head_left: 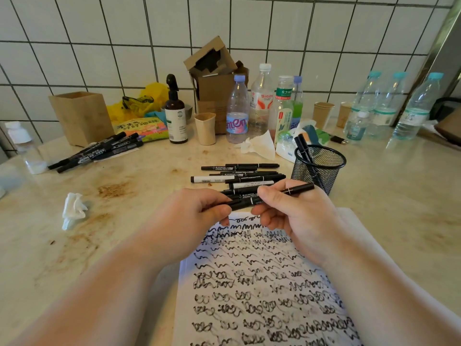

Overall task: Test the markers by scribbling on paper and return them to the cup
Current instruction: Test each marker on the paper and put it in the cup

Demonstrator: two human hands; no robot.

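A black marker (pixel 295 190) lies level between both hands above the top of the paper (pixel 262 283), which is covered in black scribbles. My left hand (pixel 197 216) pinches its left end; my right hand (pixel 296 216) grips the barrel, the right end sticking out. Whether the cap is on is unclear. Just behind the hands lie several loose markers (pixel 239 174). At right stands a black mesh cup (pixel 319 167) with two markers in it.
Another bunch of markers (pixel 97 151) lies at far left near a wooden box (pixel 82 117). A crumpled tissue (pixel 73 209) sits left. Bottles (pixel 237 111), paper cups (pixel 205 128), a spray bottle (pixel 175 113) and a cardboard box (pixel 214 78) line the tiled wall.
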